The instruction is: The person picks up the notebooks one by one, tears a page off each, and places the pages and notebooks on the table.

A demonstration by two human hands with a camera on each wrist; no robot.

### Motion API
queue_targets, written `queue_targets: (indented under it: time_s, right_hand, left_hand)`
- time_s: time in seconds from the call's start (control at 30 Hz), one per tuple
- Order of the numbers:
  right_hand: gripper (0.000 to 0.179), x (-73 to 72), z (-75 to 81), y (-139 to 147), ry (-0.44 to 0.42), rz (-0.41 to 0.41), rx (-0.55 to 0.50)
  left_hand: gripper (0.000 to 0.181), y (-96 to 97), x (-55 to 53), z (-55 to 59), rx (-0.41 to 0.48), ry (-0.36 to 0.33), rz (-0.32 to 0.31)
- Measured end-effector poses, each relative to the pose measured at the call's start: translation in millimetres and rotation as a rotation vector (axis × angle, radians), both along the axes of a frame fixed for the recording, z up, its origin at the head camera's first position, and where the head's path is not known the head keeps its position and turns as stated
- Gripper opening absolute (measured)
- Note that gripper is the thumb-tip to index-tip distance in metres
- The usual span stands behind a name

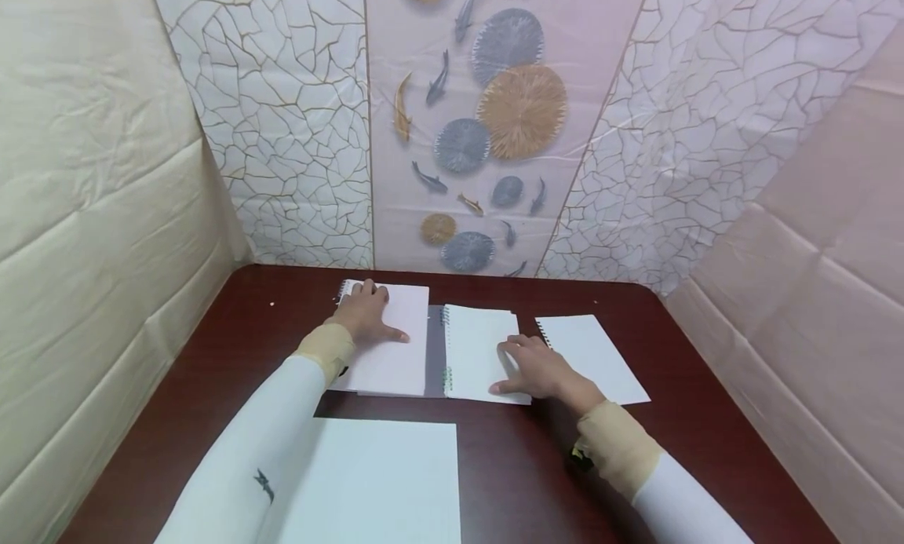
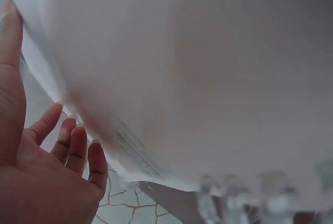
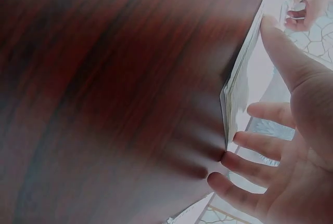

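Note:
On a spiral notebook (image 1: 406, 308) with white pages rests my left hand (image 1: 362, 315), thumb spread to the right. In the left wrist view a pale page (image 2: 208, 78) fills most of the picture, with the left hand (image 2: 47, 146) along its edge. My right hand (image 1: 538, 367) touches the right side of a second spiral notebook (image 1: 476, 348), whose coil runs down its left side. Seen from the right wrist, the right hand's thumb (image 3: 283, 47) lies on the page and its straight fingers touch the edge. A grey cover (image 1: 436, 355) shows between both notebooks.
A spiral-edged white pad (image 1: 593, 355) lies slanted at the right. Nearer the body is a large white sheet or pad (image 1: 395, 481), partly under the left sleeve. The dark red wooden table (image 1: 523, 465) meets a patterned wall hanging (image 1: 466, 136) at the back.

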State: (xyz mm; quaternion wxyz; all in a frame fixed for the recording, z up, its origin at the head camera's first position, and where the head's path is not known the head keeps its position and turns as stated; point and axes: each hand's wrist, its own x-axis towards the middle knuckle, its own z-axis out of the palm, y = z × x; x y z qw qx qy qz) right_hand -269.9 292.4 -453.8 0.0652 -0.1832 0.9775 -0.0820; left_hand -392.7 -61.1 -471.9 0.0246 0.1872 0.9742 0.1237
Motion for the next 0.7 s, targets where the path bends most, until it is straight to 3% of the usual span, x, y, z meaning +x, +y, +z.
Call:
queue_targets:
  time_s: [0.13, 0.4, 0.7]
  right_hand:
    - [0.084, 0.6, -2.1, -1.3, 0.007, -0.004, -0.002]
    - [0.085, 2.4, -4.7, -5.7, -0.006, -0.014, -0.004]
    - [0.085, 1.0, -4.6, -1.1, -0.004, -0.025, -0.001]
  left_hand:
    - [0.104, -0.9, -1.0, 1.7, -0.007, 0.01, -0.012]
    - [0.101, -1.5, -1.4, 8.9, -0.021, -0.063, 0.004]
    - [0.098, 2.6, -0.9, 8.8, 0.006, -0.026, -0.023]
